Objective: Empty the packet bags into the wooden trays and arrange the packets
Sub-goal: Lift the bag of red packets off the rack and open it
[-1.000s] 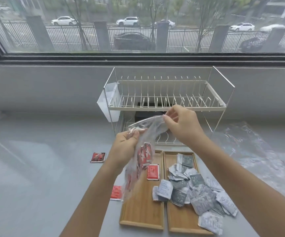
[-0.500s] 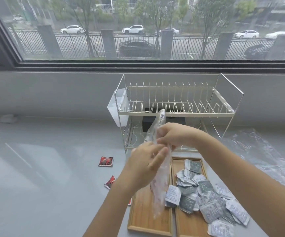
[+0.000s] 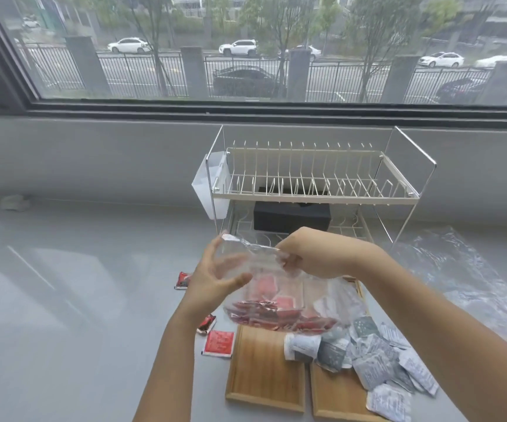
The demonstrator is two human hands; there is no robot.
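Note:
A clear plastic bag [image 3: 276,300] hangs over the far end of the left wooden tray [image 3: 261,370], with several red packets pooled at its bottom. My right hand [image 3: 310,251] pinches the bag's top edge. My left hand [image 3: 212,278] rests against the bag's left side with its fingers spread, gripping nothing. The left tray's near part is bare wood. The right wooden tray [image 3: 334,397] carries a loose heap of grey and white packets [image 3: 374,354], some spilling past its right edge. Three red packets lie on the table left of the trays, the nearest red packet [image 3: 219,343] flat beside the left tray.
A two-tier wire dish rack [image 3: 313,190] stands behind the trays, with a black box [image 3: 291,216] under it and a white holder [image 3: 208,190] on its left side. Crumpled clear plastic [image 3: 459,269] lies at the right. A window wall runs along the back.
The bag hung narrow and twisted between both hands; now it is spread wide with the red packets at its bottom. My left hand has let go and opened.

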